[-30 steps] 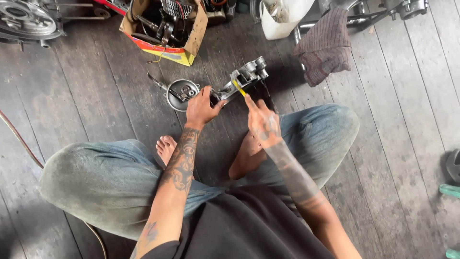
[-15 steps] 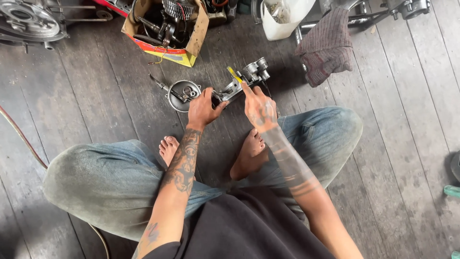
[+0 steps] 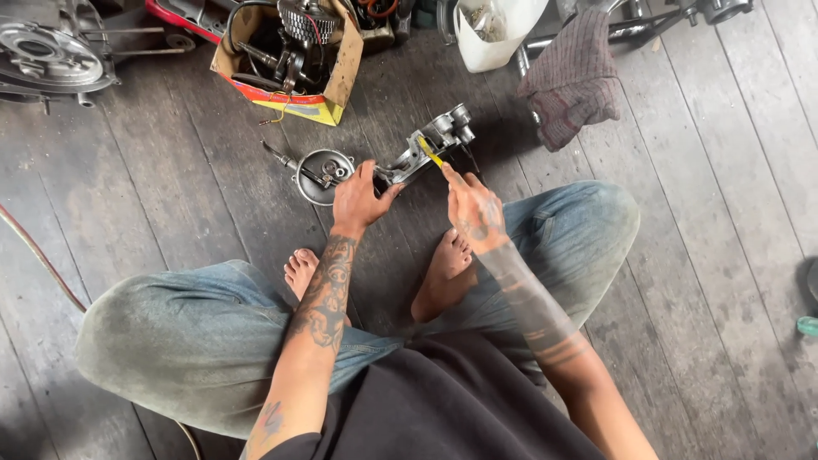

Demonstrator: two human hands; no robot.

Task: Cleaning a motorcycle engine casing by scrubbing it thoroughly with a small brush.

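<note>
Grey cast-metal engine part [image 3: 430, 145] lies on dark, worn floor planks [image 3: 170, 187], just beyond the bare feet; the left hand [image 3: 358, 200] clasps its near end, the right hand [image 3: 473, 204] pinches a yellow-handled tool [image 3: 431, 152] against it.

- The left hand [image 3: 358, 200] covers the near end of the metal engine part [image 3: 426, 146], so its grip there is hidden.
- The yellow-handled tool [image 3: 430, 152] shows only a short stretch beyond the right hand [image 3: 473, 209]; its tip is too small to tell.
- The engine casing [image 3: 47, 55], white plastic jug [image 3: 494, 30] and cardboard box [image 3: 328, 81] are cut off by the top edge.
- A teal object [image 3: 808, 325] is clipped at the right edge.
</note>
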